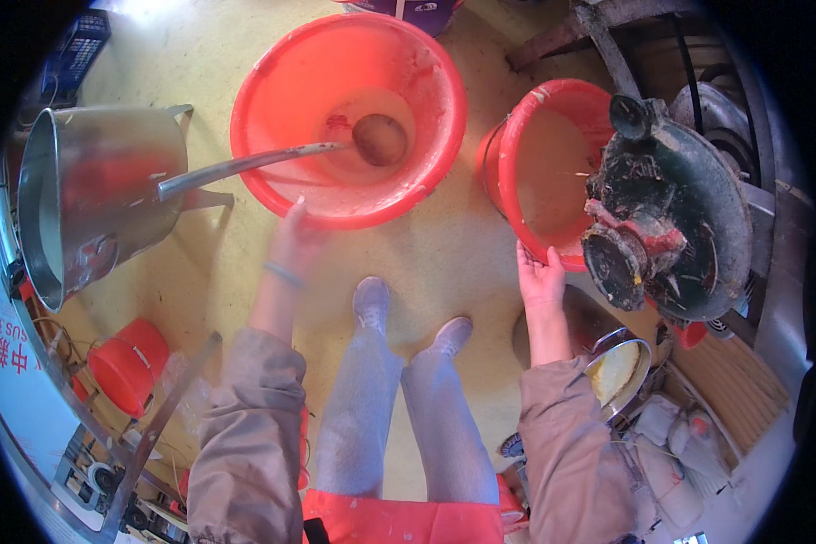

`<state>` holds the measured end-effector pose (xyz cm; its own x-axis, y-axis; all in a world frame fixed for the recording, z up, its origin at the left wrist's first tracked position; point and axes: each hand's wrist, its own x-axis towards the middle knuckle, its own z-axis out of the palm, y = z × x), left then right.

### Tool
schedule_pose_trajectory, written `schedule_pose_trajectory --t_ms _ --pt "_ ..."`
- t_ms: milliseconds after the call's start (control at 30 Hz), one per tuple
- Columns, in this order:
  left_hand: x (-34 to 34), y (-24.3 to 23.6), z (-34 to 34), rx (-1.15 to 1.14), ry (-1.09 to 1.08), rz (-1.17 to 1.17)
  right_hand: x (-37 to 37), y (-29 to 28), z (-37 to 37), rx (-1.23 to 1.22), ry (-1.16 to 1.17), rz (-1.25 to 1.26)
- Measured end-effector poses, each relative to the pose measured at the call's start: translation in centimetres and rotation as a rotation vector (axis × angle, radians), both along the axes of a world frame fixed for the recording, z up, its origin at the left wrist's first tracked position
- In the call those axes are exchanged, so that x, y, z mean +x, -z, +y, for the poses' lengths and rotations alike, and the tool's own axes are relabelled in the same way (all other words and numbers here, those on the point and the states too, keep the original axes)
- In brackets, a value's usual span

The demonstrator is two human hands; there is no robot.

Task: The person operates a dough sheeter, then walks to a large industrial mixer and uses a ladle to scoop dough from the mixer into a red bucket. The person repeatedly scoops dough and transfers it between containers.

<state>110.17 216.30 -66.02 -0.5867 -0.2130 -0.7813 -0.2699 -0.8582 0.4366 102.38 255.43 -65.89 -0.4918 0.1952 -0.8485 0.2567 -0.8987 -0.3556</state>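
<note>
A large red basin (272, 82) stands in front of me on the floor. Its bottom holds some pale liquid, and a long-handled ladle (379, 140) rests inside with its handle (245, 166) over the left rim. My left hand (301, 243) is at the basin's near rim, one digit pointing up against it; motion blur and the rim hide the other fingers. To the right stands a red bucket (515, 172) with a wire handle, filled with tan liquid. My right hand (542, 279), palm turned up, has its fingers at the bucket's near rim.
At the left is a big metal pot (122, 190) on legs. A dark, crusted machine part (671, 208) overhangs the bucket's right side. Below it stands a metal pail (618, 367) with yellowish contents. A smaller red bucket (129, 363) lies lower left; a blue crate (77, 45) sits far left.
</note>
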Motion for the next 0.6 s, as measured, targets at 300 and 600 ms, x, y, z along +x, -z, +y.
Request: schedule_pose_trajectory --t_ms 300,600 --pt "-0.6 2.6 -1.4 -0.128 0.148 -0.229 1.7 -0.9 2.6 0.105 -0.097 -0.031" --pt "-1.4 0.8 0.5 -0.229 0.193 -0.280 3.2 -0.2 5.4 0.058 -0.148 0.026"
